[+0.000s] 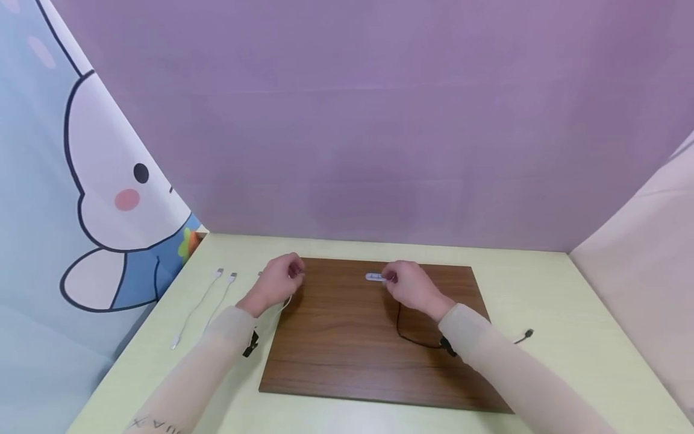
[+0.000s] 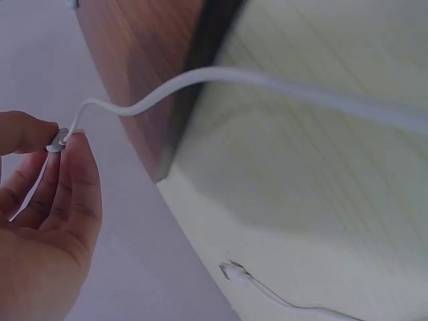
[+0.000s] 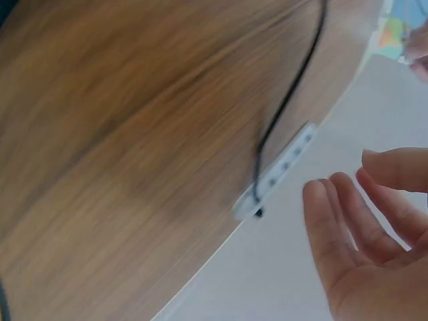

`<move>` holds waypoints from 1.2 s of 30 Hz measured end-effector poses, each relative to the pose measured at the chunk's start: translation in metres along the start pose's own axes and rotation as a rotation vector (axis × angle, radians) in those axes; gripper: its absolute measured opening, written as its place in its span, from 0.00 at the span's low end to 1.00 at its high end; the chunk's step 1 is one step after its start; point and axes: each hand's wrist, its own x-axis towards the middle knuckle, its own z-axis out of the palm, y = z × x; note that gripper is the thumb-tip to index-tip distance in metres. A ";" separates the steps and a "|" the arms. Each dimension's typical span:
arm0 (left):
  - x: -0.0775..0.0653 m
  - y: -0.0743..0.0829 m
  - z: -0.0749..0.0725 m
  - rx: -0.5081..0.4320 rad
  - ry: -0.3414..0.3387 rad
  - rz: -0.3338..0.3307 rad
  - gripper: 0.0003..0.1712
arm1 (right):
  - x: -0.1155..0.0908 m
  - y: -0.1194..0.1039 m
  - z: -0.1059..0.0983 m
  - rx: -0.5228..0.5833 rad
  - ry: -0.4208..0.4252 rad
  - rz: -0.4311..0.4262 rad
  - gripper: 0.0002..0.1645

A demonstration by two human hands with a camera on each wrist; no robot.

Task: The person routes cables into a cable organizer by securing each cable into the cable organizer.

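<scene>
My left hand (image 1: 279,278) is over the left back corner of a brown wood-grain board (image 1: 336,349). In the left wrist view it pinches the small end of a white cable (image 2: 234,75) between thumb and fingertips. On the board's back part lies a white cable organizer (image 3: 284,164) with several slots. A black cable (image 3: 294,87) sits in its end slot, then runs over the board. Beside the organizer is my right hand (image 3: 374,234), its fingers loosely bent and apart from organizer and cable, holding nothing.
Left of the board, two white USB cables (image 1: 195,307) (image 1: 223,295) lie on the pale table (image 1: 564,367). Another USB plug (image 2: 234,271) rests near the board's left edge. The black cable's plug (image 1: 528,333) lies to the right. A purple curtain (image 1: 347,132) hangs behind.
</scene>
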 end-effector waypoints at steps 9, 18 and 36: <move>-0.002 0.014 0.002 -0.062 0.000 0.052 0.07 | -0.005 -0.019 0.012 0.126 0.037 0.058 0.09; -0.005 0.028 0.001 -0.135 0.007 0.072 0.06 | -0.006 -0.025 0.020 0.192 0.034 0.031 0.09; -0.003 0.054 -0.008 -0.175 0.030 0.139 0.05 | -0.015 -0.055 0.031 0.592 -0.129 0.110 0.16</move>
